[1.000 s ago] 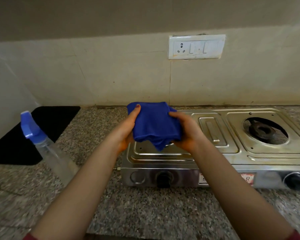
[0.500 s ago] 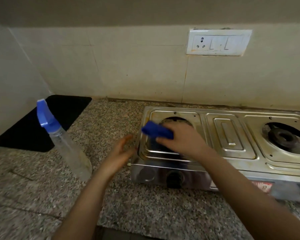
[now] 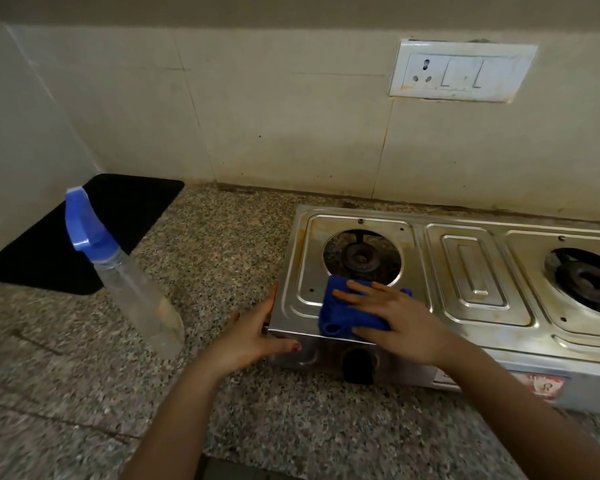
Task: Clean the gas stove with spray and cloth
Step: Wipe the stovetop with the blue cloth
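Observation:
A steel two-burner gas stove [image 3: 475,271] sits on the granite counter, right of centre. A folded blue cloth [image 3: 340,310] lies on the stove's front left corner, just in front of the left burner [image 3: 361,259]. My right hand [image 3: 399,323] presses flat on the cloth, fingers spread. My left hand [image 3: 257,337] grips the stove's front left corner, thumb on the front panel. A clear spray bottle [image 3: 136,289] with a blue nozzle stands on the counter left of the stove, apart from both hands.
A black mat [image 3: 84,230] lies in the back left corner of the speckled counter [image 3: 222,237]. A tiled wall runs behind, with a white socket plate [image 3: 461,72]. A black knob [image 3: 359,368] sticks out of the stove's front panel below my right hand.
The cloth, held by both hands above the stove, went down onto the front left corner under my right hand. My left hand let go and took hold of the stove's corner.

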